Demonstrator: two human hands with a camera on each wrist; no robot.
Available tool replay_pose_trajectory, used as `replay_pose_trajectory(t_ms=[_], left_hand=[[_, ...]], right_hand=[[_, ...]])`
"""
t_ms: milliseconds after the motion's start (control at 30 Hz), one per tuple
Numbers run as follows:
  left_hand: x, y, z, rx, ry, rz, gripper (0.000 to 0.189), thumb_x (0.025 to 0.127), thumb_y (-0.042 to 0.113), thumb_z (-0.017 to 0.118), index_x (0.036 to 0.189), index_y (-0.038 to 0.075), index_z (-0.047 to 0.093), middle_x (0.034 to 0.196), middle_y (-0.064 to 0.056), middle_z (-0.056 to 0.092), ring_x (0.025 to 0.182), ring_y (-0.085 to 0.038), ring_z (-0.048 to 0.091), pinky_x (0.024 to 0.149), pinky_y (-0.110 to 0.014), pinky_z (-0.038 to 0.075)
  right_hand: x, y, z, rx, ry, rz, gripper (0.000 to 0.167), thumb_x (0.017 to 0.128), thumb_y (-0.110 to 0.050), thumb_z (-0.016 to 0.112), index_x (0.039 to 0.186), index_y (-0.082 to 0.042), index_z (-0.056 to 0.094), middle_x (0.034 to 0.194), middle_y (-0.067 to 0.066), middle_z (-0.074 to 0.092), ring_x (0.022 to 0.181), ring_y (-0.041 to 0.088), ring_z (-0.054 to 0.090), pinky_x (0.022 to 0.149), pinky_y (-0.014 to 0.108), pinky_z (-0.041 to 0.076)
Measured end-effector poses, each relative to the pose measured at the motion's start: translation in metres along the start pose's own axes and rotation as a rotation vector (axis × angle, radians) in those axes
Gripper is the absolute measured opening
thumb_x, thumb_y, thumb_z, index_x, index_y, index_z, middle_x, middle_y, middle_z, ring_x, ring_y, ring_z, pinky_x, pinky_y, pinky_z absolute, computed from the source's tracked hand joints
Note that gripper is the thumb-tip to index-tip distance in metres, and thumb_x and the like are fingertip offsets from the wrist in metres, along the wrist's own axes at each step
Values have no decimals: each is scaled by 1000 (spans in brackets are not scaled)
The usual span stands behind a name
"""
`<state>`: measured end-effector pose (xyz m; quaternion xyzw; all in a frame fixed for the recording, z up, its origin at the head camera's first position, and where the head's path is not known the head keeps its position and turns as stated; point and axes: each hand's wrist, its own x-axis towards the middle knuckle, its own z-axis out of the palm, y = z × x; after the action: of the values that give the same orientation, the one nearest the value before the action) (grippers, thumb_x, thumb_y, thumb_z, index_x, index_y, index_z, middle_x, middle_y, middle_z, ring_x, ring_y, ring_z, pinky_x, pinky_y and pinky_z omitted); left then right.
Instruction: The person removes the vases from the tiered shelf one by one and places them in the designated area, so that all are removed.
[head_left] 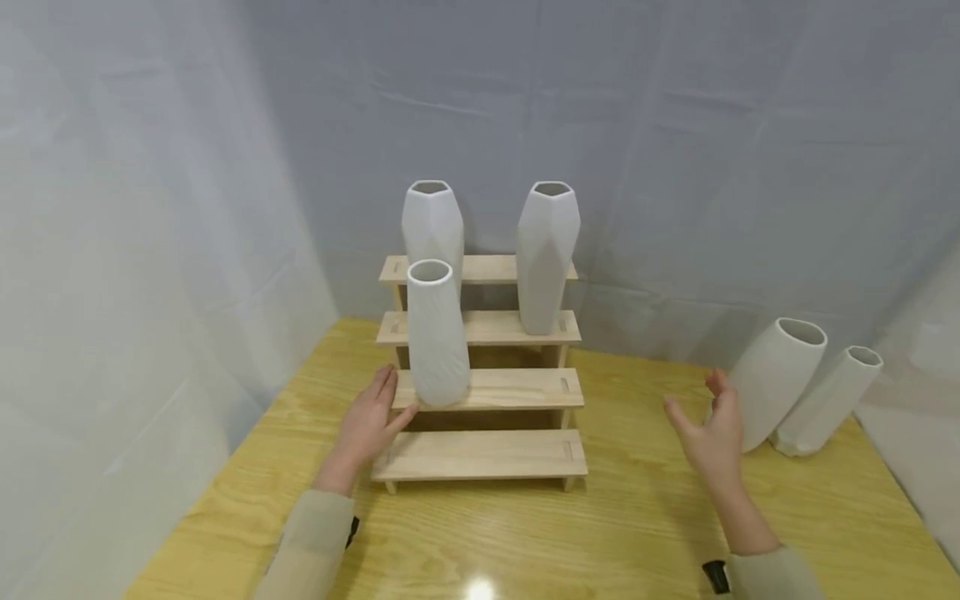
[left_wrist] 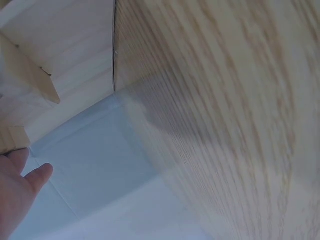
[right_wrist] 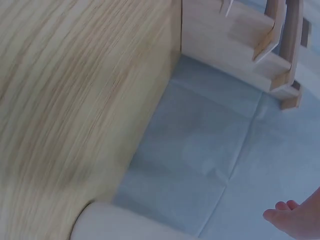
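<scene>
My left hand [head_left: 367,421] rests at the left end of a stepped wooden shelf stand [head_left: 510,387], its fingers extended along the tier's edge. In the left wrist view, those fingers [left_wrist: 17,160] touch the end of a board. Beside the thumb, a white round-mouthed vase [head_left: 438,342] stands on the second tier from the bottom. Over the table at right, my right hand [head_left: 716,437] has its thumb and fingers spread apart and holds nothing. Just right of it stands a wide white vase [head_left: 780,379], partly behind the fingers, with a slimmer white vase [head_left: 828,404] alongside.
Two faceted white vases stand higher on the stand: the left one [head_left: 432,221] at the top, the right one [head_left: 547,258] on the tier below. The bottom tier [head_left: 480,456] shows bare wood. Grey cloth [head_left: 637,167] hangs behind the yellow wooden table [head_left: 450,542].
</scene>
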<state>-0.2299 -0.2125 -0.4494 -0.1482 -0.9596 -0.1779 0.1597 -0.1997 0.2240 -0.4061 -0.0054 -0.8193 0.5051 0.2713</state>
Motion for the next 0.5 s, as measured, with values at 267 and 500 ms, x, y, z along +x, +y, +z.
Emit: replay_pose_trajectory(t_ms=[267, 500], left_hand=[[1, 0, 1, -3, 2, -1, 74, 90, 45, 44, 134, -11, 24, 140, -23, 23, 127, -36, 23, 100, -47, 26], [0, 1, 0, -5, -14, -14, 74, 90, 46, 42, 134, -10, 24, 141, -23, 22, 127, -35, 22, 101, -46, 25]], right_hand=[[-3, -14, 25, 33, -82, -71, 70, 76, -4, 67, 130, 12, 27, 130, 26, 34, 121, 36, 30, 102, 43, 24], [-5, -24, 44, 25, -112, -150, 68, 74, -3, 69, 128, 12, 30, 127, 27, 38, 119, 36, 34, 101, 45, 26]])
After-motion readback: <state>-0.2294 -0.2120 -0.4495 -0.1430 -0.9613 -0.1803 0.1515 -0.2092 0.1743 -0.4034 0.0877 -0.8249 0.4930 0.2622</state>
